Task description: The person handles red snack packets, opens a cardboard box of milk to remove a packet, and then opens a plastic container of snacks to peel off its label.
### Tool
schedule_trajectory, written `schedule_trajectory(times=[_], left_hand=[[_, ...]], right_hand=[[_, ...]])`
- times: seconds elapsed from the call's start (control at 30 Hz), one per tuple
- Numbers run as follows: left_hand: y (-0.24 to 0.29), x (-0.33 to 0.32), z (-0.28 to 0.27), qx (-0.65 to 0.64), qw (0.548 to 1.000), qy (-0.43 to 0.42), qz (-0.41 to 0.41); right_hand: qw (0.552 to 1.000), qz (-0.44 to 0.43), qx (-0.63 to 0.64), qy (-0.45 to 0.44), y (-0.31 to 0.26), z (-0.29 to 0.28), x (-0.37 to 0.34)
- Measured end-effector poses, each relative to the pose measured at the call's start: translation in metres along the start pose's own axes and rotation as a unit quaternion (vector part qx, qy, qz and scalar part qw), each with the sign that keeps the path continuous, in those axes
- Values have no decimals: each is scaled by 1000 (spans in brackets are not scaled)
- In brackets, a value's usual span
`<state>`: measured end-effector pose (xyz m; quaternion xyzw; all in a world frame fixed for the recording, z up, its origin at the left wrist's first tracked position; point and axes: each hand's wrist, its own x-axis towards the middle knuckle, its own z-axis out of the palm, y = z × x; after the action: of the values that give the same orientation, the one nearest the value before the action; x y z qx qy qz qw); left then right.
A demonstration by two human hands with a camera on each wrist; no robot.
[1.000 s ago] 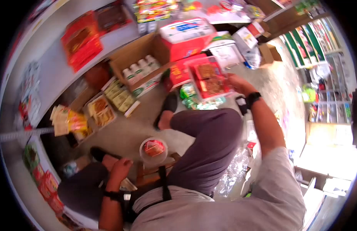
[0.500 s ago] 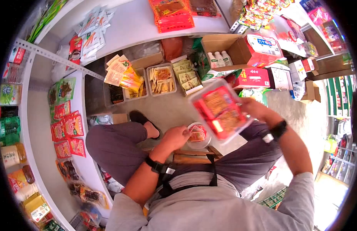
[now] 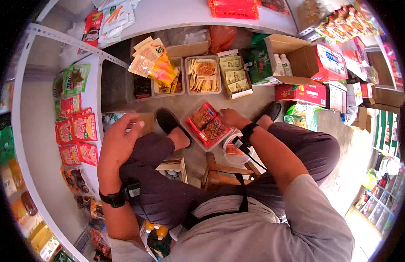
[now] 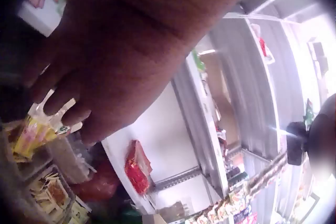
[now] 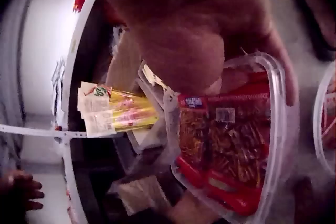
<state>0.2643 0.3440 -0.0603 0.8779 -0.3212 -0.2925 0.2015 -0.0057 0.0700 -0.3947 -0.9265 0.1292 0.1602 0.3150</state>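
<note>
Pinched at its right rim by my right hand, a clear plastic tub holds red packets with brown food showing through. It hangs tilted over the floor, between the feet. A round clear tub with a red packet inside is just below and to its right, partly covered by the wrist. Above the left thigh my left hand is raised with loosely bent fingers, holding nothing, close to the shelf with red packets.
Tubs of small packets and yellow packets stand ahead under a white shelf. An open carton with white bottles and a red box are at the right. A wooden stool sits between the legs.
The view has swung left. My left hand has risen and moved left, away from the round tub. My right hand has brought the tub of red packets lower and in between the feet.
</note>
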Motion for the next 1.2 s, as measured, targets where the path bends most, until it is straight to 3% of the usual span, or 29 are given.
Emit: schedule_trajectory(times=[0.03,0.1,0.17,0.23,0.27,0.37,0.4,0.5,0.57,0.63,0.7,0.73,0.77,0.8,0.83,0.9,0.97,1.0,1.1,1.17,1.2], left_hand=[[-8,10,4,-30,999,12,-4],[7,24,6,29,995,-93,-35],[14,37,11,61,976,-208,-33],[17,43,14,-15,980,-199,-8],[26,48,12,-16,981,-192,-4],[27,60,12,1,987,-159,12],[25,62,12,19,990,-136,29],[34,66,10,9,992,-121,47],[39,67,14,-8,989,-137,50],[48,67,14,20,986,-152,66],[57,68,19,33,983,-162,78],[57,68,21,32,983,-162,79],[60,67,24,32,983,-163,80],[66,66,26,17,985,-164,53],[69,67,30,21,983,-171,56],[70,69,36,34,981,-183,59],[78,70,44,46,979,-188,63],[84,71,47,48,978,-195,58],[95,76,57,48,975,-207,63],[100,79,63,45,974,-209,71],[103,81,66,43,975,-207,75]], right_hand=[[999,30,10,-15,0,6,13],[994,91,27,-48,5,21,37],[994,74,-12,-82,-7,-9,46],[993,47,-39,-100,-3,-12,67],[991,83,14,-107,-3,-16,76],[992,74,99,14,0,-29,86],[979,110,158,69,1,-35,80],[950,185,159,197,0,-40,45],[948,264,111,137,8,-47,1],[930,358,78,2,19,-35,-49],[940,324,65,-90,50,10,-111],[920,318,159,-164,64,29,-129],[886,358,239,-172,61,33,-141],[844,400,312,-175,58,37,-154],[784,486,369,-113,45,37,-160],[806,438,372,-145,39,33,-166],[889,372,244,-107,42,52,-176],[948,282,142,-24,56,79,-183],[962,263,55,-47,78,70,-178],[892,411,180,-59,101,48,-179],[896,389,214,-1,124,55,-183]])
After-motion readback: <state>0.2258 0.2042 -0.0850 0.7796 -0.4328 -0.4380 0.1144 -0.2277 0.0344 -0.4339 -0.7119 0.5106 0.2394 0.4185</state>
